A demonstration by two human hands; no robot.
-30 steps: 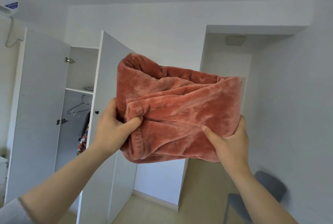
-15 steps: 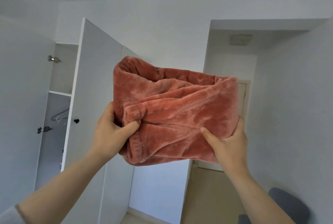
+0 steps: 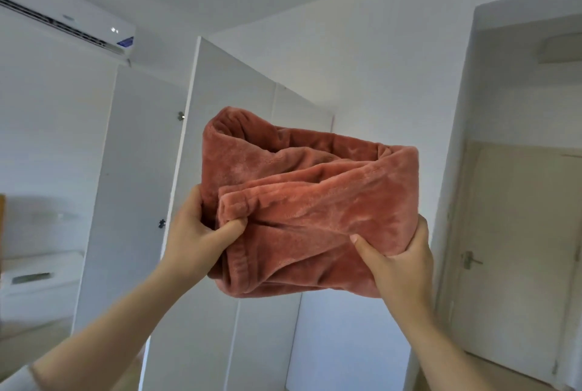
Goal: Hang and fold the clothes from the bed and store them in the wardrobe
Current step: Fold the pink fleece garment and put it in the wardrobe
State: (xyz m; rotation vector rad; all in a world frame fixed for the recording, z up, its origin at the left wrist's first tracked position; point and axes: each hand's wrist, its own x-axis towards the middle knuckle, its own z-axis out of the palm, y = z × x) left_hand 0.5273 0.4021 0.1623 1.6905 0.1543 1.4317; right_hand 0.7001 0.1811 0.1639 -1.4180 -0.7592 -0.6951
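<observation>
The fleece (image 3: 315,201), a thick rust-pink cloth, is folded into a bulky bundle. It is held up in the air at the middle of the view, in front of an open white wardrobe door (image 3: 226,101). Only the two grips carry it. The top of the bundle is open like a loose roll, and a hemmed edge runs across its front.

The left grip (image 3: 195,239), a bare hand, is clenched on the lower left corner of the fleece. Its thumb is pushed into the front fold under the hemmed edge, and its fingers go behind the cloth, where they are hidden. The right grip (image 3: 400,261), also bare, grasps the lower right corner. Its thumb lies on the front and its fingers curl around the right side of the bundle. Both forearms reach up from the bottom of the view.

A second white panel (image 3: 138,170) stands to the left of the wardrobe door, and small metal fittings (image 3: 180,115) show between the two. High on the left there is a white air conditioner (image 3: 72,25). It has a blue sticker (image 3: 126,42) and a small mark on its front, but both are too blurred to read. At the right is a beige room door (image 3: 516,233) with a metal handle (image 3: 470,260).
</observation>
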